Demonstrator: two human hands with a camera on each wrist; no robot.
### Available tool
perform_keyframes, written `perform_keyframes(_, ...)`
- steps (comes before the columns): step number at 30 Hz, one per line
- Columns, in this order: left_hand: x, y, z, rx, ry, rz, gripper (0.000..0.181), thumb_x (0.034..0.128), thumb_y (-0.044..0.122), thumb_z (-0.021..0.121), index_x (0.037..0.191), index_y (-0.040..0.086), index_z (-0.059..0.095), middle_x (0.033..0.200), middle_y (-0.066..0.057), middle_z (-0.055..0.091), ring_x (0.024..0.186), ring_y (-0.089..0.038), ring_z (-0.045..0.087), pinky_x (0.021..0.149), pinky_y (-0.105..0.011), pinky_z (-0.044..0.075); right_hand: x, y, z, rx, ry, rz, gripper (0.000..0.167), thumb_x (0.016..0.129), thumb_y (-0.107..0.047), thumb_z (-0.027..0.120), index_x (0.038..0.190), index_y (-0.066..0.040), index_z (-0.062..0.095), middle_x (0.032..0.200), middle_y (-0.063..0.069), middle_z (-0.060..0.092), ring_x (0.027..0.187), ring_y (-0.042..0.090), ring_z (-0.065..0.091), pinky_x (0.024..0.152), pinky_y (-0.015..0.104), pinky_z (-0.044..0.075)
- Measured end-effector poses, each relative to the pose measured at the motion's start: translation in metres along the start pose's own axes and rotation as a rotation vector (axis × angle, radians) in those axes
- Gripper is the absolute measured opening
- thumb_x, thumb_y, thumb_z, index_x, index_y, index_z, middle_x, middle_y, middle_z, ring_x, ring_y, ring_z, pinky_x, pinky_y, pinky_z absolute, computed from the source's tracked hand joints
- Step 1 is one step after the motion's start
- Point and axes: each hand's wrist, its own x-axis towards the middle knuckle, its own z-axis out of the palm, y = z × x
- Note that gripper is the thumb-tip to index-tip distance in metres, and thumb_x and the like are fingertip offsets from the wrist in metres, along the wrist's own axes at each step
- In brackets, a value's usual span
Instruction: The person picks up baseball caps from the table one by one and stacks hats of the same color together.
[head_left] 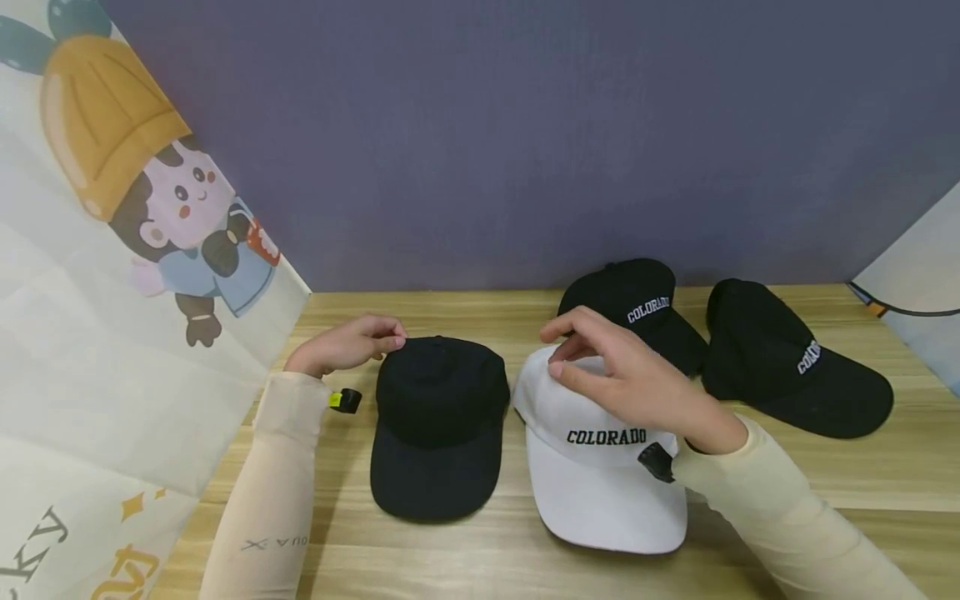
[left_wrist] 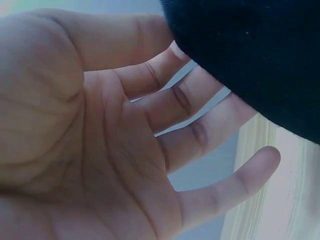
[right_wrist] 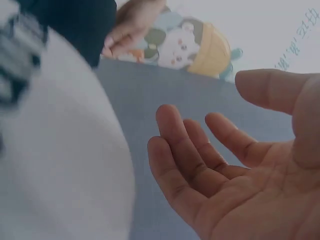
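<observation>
A plain black cap [head_left: 441, 417] lies on the table, its brim toward me. My left hand [head_left: 352, 343] pinches its far left edge between thumb and fingers; in the left wrist view the cap hides the fingertips, while the little finger stands free. Beside it lies a white cap [head_left: 600, 492] lettered COLORADO, brim also facing me. Over the white cap's crown my right hand [head_left: 626, 375] hovers, fingers loosely bent, holding nothing. The right wrist view shows that hand's palm [right_wrist: 260, 200] apart from the white cap [right_wrist: 70, 150].
Two more black COLORADO caps lie at the back right: one [head_left: 618, 287] partly behind the white cap and right hand, another [head_left: 780, 358] to its right. A grey-blue panel [head_left: 525, 150] borders the wooden table's back. A printed cartoon sheet [head_left: 90, 333] rises along the left side.
</observation>
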Motion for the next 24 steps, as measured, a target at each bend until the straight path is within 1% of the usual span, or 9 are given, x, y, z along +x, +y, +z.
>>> perform_keyframes(2, 0.0, 0.001, 0.0, -0.005, -0.004, -0.012, 0.018, 0.1095, 0.019, 0.049, 0.106, 0.008, 0.063, 0.102, -0.009, 0.054, 0.098, -0.035, 0.051, 0.088, -0.051, 0.046, 0.001, 0.002, -0.008, -0.013, 0.024, -0.007, 0.027, 0.103, -0.026, 0.063, 0.129, -0.019, 0.058, 0.129, -0.002, 0.061, 0.111, 0.013, 0.065, 0.096, 0.044, 0.054)
perform_keyframes(4, 0.001, 0.001, 0.001, -0.011, -0.01, -0.024, 0.019, 0.1095, 0.021, 0.049, 0.108, 0.009, 0.063, 0.106, -0.008, 0.056, 0.1, -0.031, 0.053, 0.092, -0.053, 0.047, 0.001, 0.005, -0.017, -0.018, 0.045, -0.002, 0.024, 0.104, -0.024, 0.062, 0.127, -0.018, 0.059, 0.126, -0.001, 0.062, 0.108, 0.012, 0.065, 0.095, 0.036, 0.054)
perform_keyframes(7, 0.001, 0.001, 0.001, -0.023, -0.017, -0.034, 0.021, 0.1089, 0.025, 0.051, 0.111, 0.01, 0.065, 0.112, -0.007, 0.059, 0.103, -0.025, 0.054, 0.096, -0.054, 0.048, 0.003, 0.011, -0.029, -0.029, 0.08, 0.023, 0.022, 0.104, -0.024, 0.061, 0.126, -0.017, 0.06, 0.123, 0.0, 0.062, 0.103, 0.013, 0.066, 0.088, 0.026, 0.053)
perform_keyframes(11, 0.002, 0.002, 0.002, -0.019, -0.024, -0.034, 0.023, 0.1083, 0.029, 0.053, 0.115, 0.011, 0.065, 0.114, -0.007, 0.06, 0.1, -0.024, 0.054, 0.093, -0.051, 0.048, 0.005, 0.023, -0.044, -0.038, 0.139, 0.096, 0.022, 0.104, -0.028, 0.062, 0.124, -0.017, 0.062, 0.121, 0.0, 0.063, 0.1, 0.01, 0.066, 0.083, 0.023, 0.052)
perform_keyframes(14, 0.002, 0.002, 0.003, -0.012, -0.032, -0.044, 0.024, 0.1083, 0.031, 0.052, 0.117, 0.012, 0.064, 0.114, -0.006, 0.059, 0.097, -0.024, 0.052, 0.087, -0.046, 0.047, 0.007, 0.035, -0.054, -0.039, 0.171, 0.161, 0.024, 0.104, -0.031, 0.061, 0.125, -0.017, 0.062, 0.121, 0.001, 0.064, 0.1, 0.004, 0.065, 0.083, 0.02, 0.051)
perform_keyframes(17, 0.001, 0.002, 0.004, -0.003, -0.041, -0.06, 0.026, 0.1085, 0.033, 0.052, 0.12, 0.013, 0.063, 0.117, -0.007, 0.059, 0.096, -0.024, 0.052, 0.084, -0.042, 0.046, 0.01, 0.051, -0.063, -0.052, 0.189, 0.217, 0.03, 0.105, -0.034, 0.059, 0.128, -0.016, 0.059, 0.122, 0.004, 0.064, 0.099, 0.003, 0.065, 0.083, 0.017, 0.05)
perform_keyframes(18, 0.001, 0.002, 0.004, -0.001, -0.043, -0.062, 0.027, 0.1084, 0.034, 0.052, 0.121, 0.013, 0.063, 0.119, -0.007, 0.059, 0.097, -0.025, 0.052, 0.085, -0.042, 0.045, 0.011, 0.056, -0.065, -0.054, 0.193, 0.238, 0.033, 0.105, -0.036, 0.058, 0.13, -0.015, 0.058, 0.123, 0.005, 0.063, 0.101, 0.005, 0.065, 0.085, 0.018, 0.05)
perform_keyframes(20, 0.002, 0.002, 0.005, 0.006, -0.047, -0.064, 0.028, 0.1083, 0.034, 0.052, 0.123, 0.013, 0.063, 0.123, -0.008, 0.06, 0.104, -0.025, 0.054, 0.09, -0.042, 0.046, 0.012, 0.068, -0.07, -0.058, 0.201, 0.28, 0.041, 0.105, -0.04, 0.056, 0.137, -0.014, 0.052, 0.129, 0.009, 0.06, 0.106, 0.013, 0.064, 0.088, 0.026, 0.05)
perform_keyframes(24, 0.003, 0.002, 0.007, 0.006, -0.055, -0.063, 0.031, 0.1078, 0.035, 0.053, 0.127, 0.013, 0.062, 0.133, -0.009, 0.06, 0.124, -0.027, 0.055, 0.106, -0.048, 0.044, 0.017, 0.094, -0.075, -0.042, 0.224, 0.367, 0.057, 0.106, -0.041, 0.053, 0.152, -0.012, 0.036, 0.149, 0.015, 0.046, 0.12, 0.031, 0.057, 0.097, 0.05, 0.047)
